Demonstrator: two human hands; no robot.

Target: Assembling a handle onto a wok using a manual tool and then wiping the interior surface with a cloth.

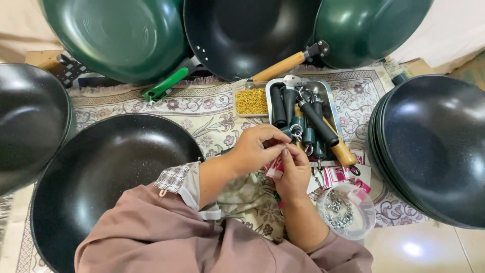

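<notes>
black woks (pixel 101 177) and green woks (pixel 116 35) ringed the hands, a black one just left of the left hand (pixel 252 149), leaving only a small gap of mat (pixel 212 119) to work in. just beyond the fingers lay a steel tray (pixel 329 98) of handles (pixel 317 121), within easy reach. both hands, the right hand (pixel 293 172) included, were pinched together on a small pink-and-white packet (pixel 276 168) held up close between them, a tub of nuts (pixel 346 210) right of the right hand.
</notes>
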